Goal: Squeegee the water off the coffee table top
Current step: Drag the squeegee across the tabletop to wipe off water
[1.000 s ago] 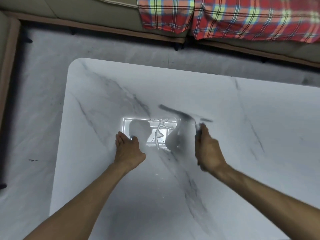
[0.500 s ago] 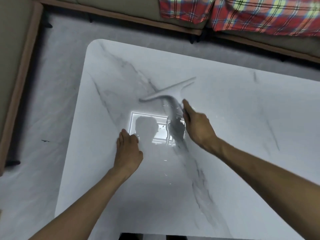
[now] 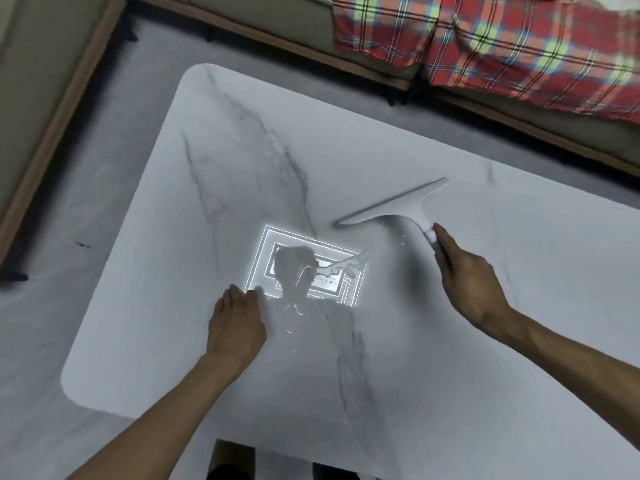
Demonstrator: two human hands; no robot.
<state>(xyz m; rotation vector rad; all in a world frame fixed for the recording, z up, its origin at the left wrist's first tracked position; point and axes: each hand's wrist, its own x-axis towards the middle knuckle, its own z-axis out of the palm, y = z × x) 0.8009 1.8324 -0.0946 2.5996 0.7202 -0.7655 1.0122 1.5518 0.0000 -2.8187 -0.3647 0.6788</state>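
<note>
The white marble coffee table top [image 3: 214,150] fills most of the view. A white squeegee [image 3: 394,206] rests its blade on the table right of centre, blade slanting up to the right. My right hand [image 3: 464,271] is closed around its handle. My left hand [image 3: 239,323] lies flat, palm down, on the table near the front left. Streaks and droplets of water [image 3: 343,271] glint inside a bright ceiling-light reflection between my two hands.
A sofa with a red plaid blanket [image 3: 502,46] runs along the far side of the table. Another sofa edge [image 3: 52,126] stands at the left. Grey floor [image 3: 69,220] surrounds the table's left and far edges.
My right hand has swung the squeegee to the right and farther from the light reflection, its blade angle changing. My left hand stays flat on the table. The camera has shifted.
</note>
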